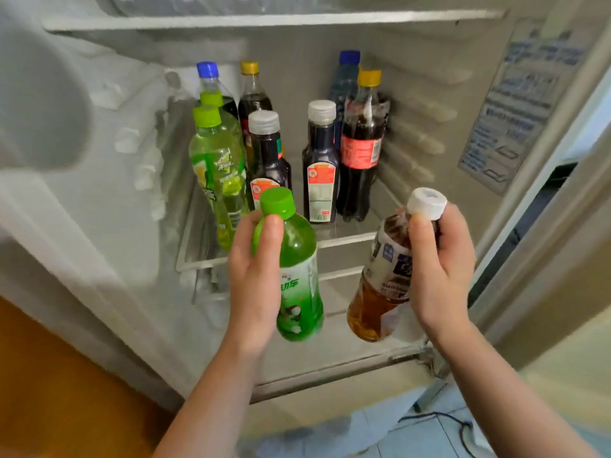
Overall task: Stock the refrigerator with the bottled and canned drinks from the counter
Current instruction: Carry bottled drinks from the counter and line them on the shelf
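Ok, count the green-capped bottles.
3: green bottle in the left hand; front lime bottle on the shelf's left; rear lime bottle just behind it. Others may be hidden.

Green bottle point(297, 256) with green cap, tilted in your left hand point(256, 279), amber tea bottle point(377, 292) with white cap, leaning in your right hand point(436, 269), both before the open refrigerator point(109, 200), its glass shelf point(347, 239) holding upright drinks bottles point(320, 180).
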The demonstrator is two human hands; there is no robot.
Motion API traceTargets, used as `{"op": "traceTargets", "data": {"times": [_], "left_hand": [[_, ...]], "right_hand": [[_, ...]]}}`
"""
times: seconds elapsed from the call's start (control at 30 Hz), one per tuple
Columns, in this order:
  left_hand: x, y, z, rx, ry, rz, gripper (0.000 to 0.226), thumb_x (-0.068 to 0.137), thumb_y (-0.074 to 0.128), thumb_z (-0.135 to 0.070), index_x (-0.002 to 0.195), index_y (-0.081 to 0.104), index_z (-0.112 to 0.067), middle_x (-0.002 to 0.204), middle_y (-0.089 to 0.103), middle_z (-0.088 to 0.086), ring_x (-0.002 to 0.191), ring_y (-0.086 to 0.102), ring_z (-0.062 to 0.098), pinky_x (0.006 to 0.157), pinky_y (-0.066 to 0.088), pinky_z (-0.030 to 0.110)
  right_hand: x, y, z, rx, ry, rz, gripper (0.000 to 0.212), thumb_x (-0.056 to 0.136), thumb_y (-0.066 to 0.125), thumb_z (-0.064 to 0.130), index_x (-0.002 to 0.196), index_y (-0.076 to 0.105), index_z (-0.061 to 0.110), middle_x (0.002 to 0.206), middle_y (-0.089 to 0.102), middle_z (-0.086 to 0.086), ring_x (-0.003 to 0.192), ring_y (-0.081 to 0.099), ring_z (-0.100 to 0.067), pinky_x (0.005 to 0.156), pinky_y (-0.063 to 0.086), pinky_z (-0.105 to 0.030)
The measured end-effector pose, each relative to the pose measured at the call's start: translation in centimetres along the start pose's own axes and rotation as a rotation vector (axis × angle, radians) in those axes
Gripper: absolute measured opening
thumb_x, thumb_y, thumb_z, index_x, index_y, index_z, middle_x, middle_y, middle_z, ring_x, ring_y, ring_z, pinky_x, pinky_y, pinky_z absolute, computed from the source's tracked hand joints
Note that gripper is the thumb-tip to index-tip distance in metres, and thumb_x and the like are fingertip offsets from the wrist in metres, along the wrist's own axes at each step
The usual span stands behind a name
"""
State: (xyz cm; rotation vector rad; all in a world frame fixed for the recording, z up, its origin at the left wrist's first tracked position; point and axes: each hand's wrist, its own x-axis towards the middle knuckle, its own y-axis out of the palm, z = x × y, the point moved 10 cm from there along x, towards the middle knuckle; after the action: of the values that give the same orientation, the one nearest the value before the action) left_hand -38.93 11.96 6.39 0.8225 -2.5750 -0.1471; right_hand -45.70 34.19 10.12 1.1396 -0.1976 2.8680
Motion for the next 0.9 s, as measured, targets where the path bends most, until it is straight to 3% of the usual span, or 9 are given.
{"op": "traceTargets", "data": {"times": [0.2, 0.33, 0.4, 0.53, 0.6, 0.7, 0.8, 0.9], "left_hand": [[5.0, 3.7, -1.8, 0.0, 0.101, -0.129, 0.015, 0.08, 0.052, -0.056, 0.088, 0.063, -0.051, 0.088, 0.067, -0.02, 0.083, 0.064, -0.001, 0.07, 0.049, 0.016], [7.3, 5.5, -1.9, 0.028, 0.13, -0.21, 0.019, 0.077, 0.051, -0.059, 0.089, 0.062, -0.049, 0.089, 0.067, -0.017, 0.088, 0.064, 0.005, 0.079, 0.049, 0.025], [8.3, 6.6, -1.9, 0.058, 0.16, -0.211, 0.018, 0.08, 0.051, -0.055, 0.091, 0.061, -0.045, 0.089, 0.066, -0.019, 0.087, 0.062, 0.001, 0.077, 0.047, 0.017], [9.8, 7.8, -0.8, 0.096, 0.189, -0.264, 0.014, 0.089, 0.051, -0.04, 0.099, 0.059, -0.035, 0.088, 0.064, -0.028, 0.084, 0.059, -0.01, 0.069, 0.04, 0.002], [10.3, 7.8, 0.4, 0.104, 0.173, -0.293, 0.015, 0.089, 0.048, -0.041, 0.098, 0.059, -0.035, 0.089, 0.064, -0.03, 0.084, 0.059, -0.011, 0.069, 0.039, 0.001], [10.5, 8.0, 1.7, 0.104, 0.186, -0.306, 0.017, 0.088, 0.045, -0.044, 0.096, 0.059, -0.038, 0.089, 0.065, -0.03, 0.084, 0.059, -0.011, 0.07, 0.04, 0.002], [10.8, 8.0, 1.9, 0.112, 0.254, -0.366, 0.022, 0.085, 0.041, -0.047, 0.097, 0.058, -0.038, 0.09, 0.064, -0.031, 0.085, 0.059, -0.013, 0.071, 0.039, 0.001], [11.4, 7.8, 2.4, 0.098, 0.278, -0.425, 0.023, 0.086, 0.04, -0.044, 0.099, 0.057, -0.037, 0.089, 0.063, -0.035, 0.085, 0.058, -0.014, 0.071, 0.039, 0.0]], "right_hand": [[6.9, 0.4, -1.3, -0.008, -0.025, -0.082, 0.015, 0.095, 0.044, 0.031, 0.085, 0.05, 0.022, 0.075, 0.048, 0.015, 0.07, 0.045, 0.006, 0.065, 0.034, -0.008], [10.3, 1.3, -2.5, -0.033, -0.032, -0.096, 0.015, 0.098, 0.045, 0.029, 0.083, 0.049, 0.025, 0.072, 0.046, 0.016, 0.069, 0.043, 0.004, 0.063, 0.031, -0.009], [11.6, 1.8, -3.4, -0.038, -0.021, -0.096, 0.012, 0.097, 0.045, 0.031, 0.087, 0.05, 0.028, 0.073, 0.048, 0.019, 0.072, 0.046, 0.005, 0.066, 0.032, -0.008], [13.0, 3.1, -5.4, -0.067, -0.007, -0.081, 0.022, 0.096, 0.04, 0.041, 0.099, 0.056, 0.026, 0.089, 0.056, 0.012, 0.085, 0.053, -0.006, 0.075, 0.039, -0.025], [13.4, 3.7, -6.3, -0.09, -0.011, -0.088, 0.028, 0.096, 0.039, 0.043, 0.103, 0.057, 0.023, 0.092, 0.058, 0.009, 0.088, 0.054, -0.008, 0.075, 0.038, -0.02], [13.8, 4.1, -6.9, -0.087, -0.062, -0.102, 0.019, 0.095, 0.041, 0.038, 0.096, 0.056, 0.026, 0.081, 0.052, 0.016, 0.079, 0.049, -0.002, 0.07, 0.034, -0.006], [14.5, 4.4, -7.8, -0.047, -0.06, -0.11, 0.016, 0.094, 0.042, 0.039, 0.092, 0.055, 0.028, 0.079, 0.053, 0.016, 0.078, 0.05, -0.003, 0.069, 0.036, -0.012], [15.1, 4.7, -8.8, -0.028, -0.027, -0.135, 0.022, 0.091, 0.044, 0.041, 0.099, 0.058, 0.027, 0.087, 0.055, 0.014, 0.084, 0.052, -0.003, 0.072, 0.038, -0.016]]}}
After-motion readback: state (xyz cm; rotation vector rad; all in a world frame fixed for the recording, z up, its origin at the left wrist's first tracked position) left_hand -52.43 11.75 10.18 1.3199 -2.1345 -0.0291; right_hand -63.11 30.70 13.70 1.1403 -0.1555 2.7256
